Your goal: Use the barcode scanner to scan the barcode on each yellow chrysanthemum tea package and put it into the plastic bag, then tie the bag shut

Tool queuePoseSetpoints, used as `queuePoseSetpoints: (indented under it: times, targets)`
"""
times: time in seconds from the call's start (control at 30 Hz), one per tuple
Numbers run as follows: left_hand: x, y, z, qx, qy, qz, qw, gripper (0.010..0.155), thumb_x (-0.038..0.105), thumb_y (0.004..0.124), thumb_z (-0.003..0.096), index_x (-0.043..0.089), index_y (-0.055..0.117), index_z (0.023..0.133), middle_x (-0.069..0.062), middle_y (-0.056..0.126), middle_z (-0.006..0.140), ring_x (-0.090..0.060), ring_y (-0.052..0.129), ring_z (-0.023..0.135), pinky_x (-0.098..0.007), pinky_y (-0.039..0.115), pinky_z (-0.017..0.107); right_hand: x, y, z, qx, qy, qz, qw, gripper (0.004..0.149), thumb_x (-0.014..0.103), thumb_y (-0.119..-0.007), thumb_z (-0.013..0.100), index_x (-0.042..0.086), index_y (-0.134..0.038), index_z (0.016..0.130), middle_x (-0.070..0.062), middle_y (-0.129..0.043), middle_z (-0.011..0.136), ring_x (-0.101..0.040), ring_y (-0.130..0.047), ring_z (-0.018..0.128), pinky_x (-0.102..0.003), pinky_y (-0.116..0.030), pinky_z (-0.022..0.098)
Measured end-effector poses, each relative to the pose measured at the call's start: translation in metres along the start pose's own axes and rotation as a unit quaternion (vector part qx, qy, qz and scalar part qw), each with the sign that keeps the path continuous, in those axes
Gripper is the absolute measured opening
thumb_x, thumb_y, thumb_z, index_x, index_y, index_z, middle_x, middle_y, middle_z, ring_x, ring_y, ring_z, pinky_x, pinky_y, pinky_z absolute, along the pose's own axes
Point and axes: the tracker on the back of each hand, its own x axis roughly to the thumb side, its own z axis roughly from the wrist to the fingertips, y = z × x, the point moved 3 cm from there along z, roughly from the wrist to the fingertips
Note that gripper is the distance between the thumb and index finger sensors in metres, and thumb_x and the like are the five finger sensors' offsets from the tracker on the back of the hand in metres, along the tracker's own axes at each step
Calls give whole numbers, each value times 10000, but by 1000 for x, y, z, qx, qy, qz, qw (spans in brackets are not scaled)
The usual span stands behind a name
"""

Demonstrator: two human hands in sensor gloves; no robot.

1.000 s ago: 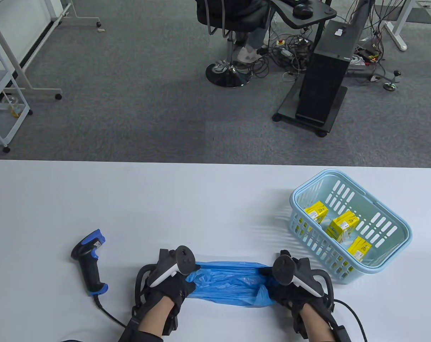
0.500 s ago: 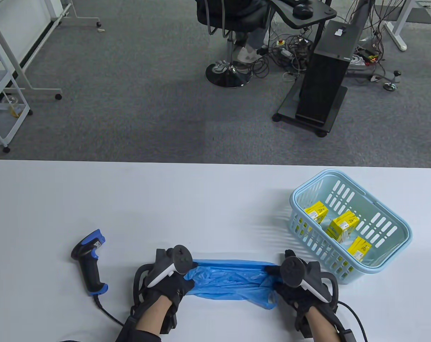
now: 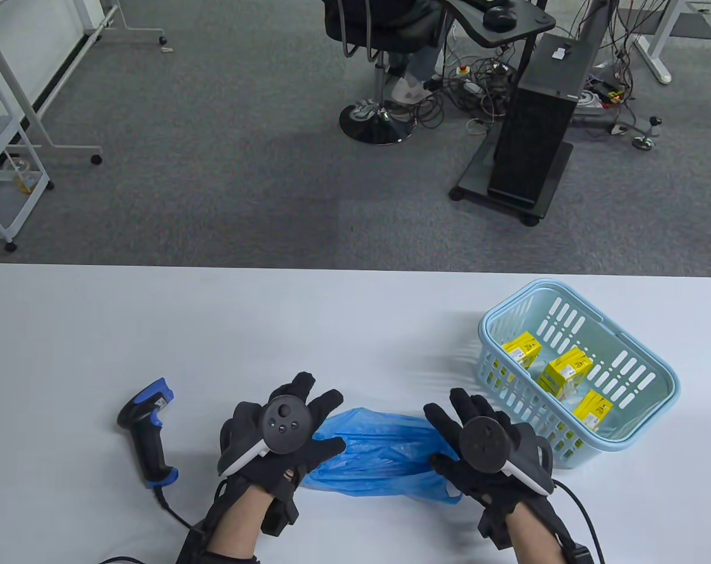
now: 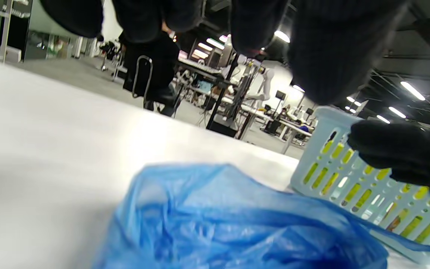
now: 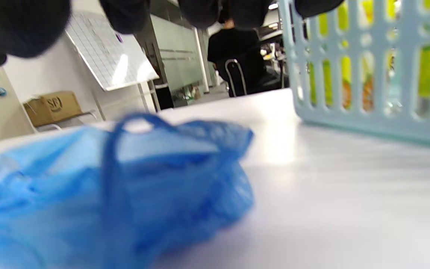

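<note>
On table, near edge: crumpled blue plastic bag [image 3: 384, 455] between two spread hands.
Barcode scanner [image 3: 147, 432] lies far left; left hand [image 3: 282, 437] fingers splayed, holding nothing, over bag's left end; right hand [image 3: 484, 449] likewise spread at its right end; yellow tea packages [image 3: 563, 370] sit in light-blue basket [image 3: 649, 376].

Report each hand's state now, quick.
Left hand: open, fingers spread, holding nothing, beside the blue plastic bag.
Right hand: open, fingers spread, holding nothing.
</note>
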Motion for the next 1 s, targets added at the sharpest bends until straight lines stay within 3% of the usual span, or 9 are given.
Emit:
queuePoseSetpoints:
  times: [0.17, 0.33, 0.4, 0.47, 0.57, 0.63, 0.73, 0.87, 1.0]
  targets:
    - [9, -24, -12, 31, 14, 18, 999, 882, 665, 830, 411, 333, 507, 1162, -183, 370, 1232, -479, 429, 1132, -730, 484, 703, 27, 44, -1, -33, 18, -21, 999, 920, 686, -684, 291, 372, -391, 1105, -86, -320, 1179, -398, -381, 1088, -701, -378, 738]
    - [14, -30, -16, 24, 15, 55, 998, 929, 716, 798, 407, 336, 458, 1183, -179, 316, 1249, -506, 295, 1151, -781, 360, 705, 39, 75, 11, -69, 16, -34, 997, 938, 705, -679, 287, 354, -395, 1109, -89, -341, 1176, -397, -409, 1084, -696, -395, 735]
    - [13, -28, -16, 20, 9, 68, 997, 944, 735, 786, 404, 346, 434, 1189, -177, 287, 1254, -524, 241, 1146, -793, 298, 697, 40, 70, 12, -75, 20, -24, 997, 942, 704, -684, 287, 349, -396, 1111, -95, -341, 1176, -401, -407, 1084, -700, -388, 734]
    - [8, -23, -15, 16, 0, 77, 997, 958, 751, 774, 401, 352, 413, 1194, -179, 254, 1257, -544, 181, 1132, -801, 197, 666, 40, 50, 13, -65, 37, -29, 997, 948, 710, -683, 286, 339, -400, 1111, -103, -346, 1173, -404, -414, 1079, -703, -395, 726]
    - [-1, -14, -10, 8, -13, 83, 996, 966, 769, 758, 401, 361, 389, 1195, -184, 207, 1251, -580, 131, 1099, -807, 186, 645, 35, 26, 22, 8, 33, -29, 999, 953, 702, -686, 298, 327, -369, 1114, -112, -301, 1171, -415, -367, 1078, -714, -359, 720]
    - [-7, -4, -6, -15, -23, 88, 996, 966, 769, 755, 402, 353, 393, 1195, -191, 206, 1246, -591, 153, 1094, -810, 231, 654, 31, 19, 20, -6, 30, -19, 999, 949, 695, -696, 296, 323, -387, 1113, -111, -312, 1170, -418, -369, 1077, -716, -358, 719]
    - [-11, 2, -3, -26, -33, 97, 994, 961, 765, 756, 404, 354, 391, 1192, -188, 200, 1243, -586, 165, 1097, -809, 270, 667, 26, 16, 18, 0, 30, -15, 999, 934, 681, -710, 298, 328, -408, 1108, -107, -328, 1170, -414, -380, 1079, -718, -358, 720]
    - [-24, -5, -3, -11, -63, 84, 994, 942, 744, 770, 406, 388, 376, 1184, -164, 171, 1245, -537, 136, 1119, -804, 264, 685, 18, 27, 16, -33, 25, -8, 999, 923, 670, -720, 298, 326, -428, 1104, -105, -332, 1169, -416, -361, 1078, -718, -348, 719]
    - [-58, -12, 0, 0, -164, 85, 983, 868, 634, 799, 436, 395, 382, 1159, -151, 190, 1231, -512, 168, 1127, -774, 272, 711, 17, 27, 16, -27, 24, -14, 999, 926, 672, -715, 299, 324, -425, 1107, -96, -314, 1171, -420, -342, 1079, -719, -341, 719]
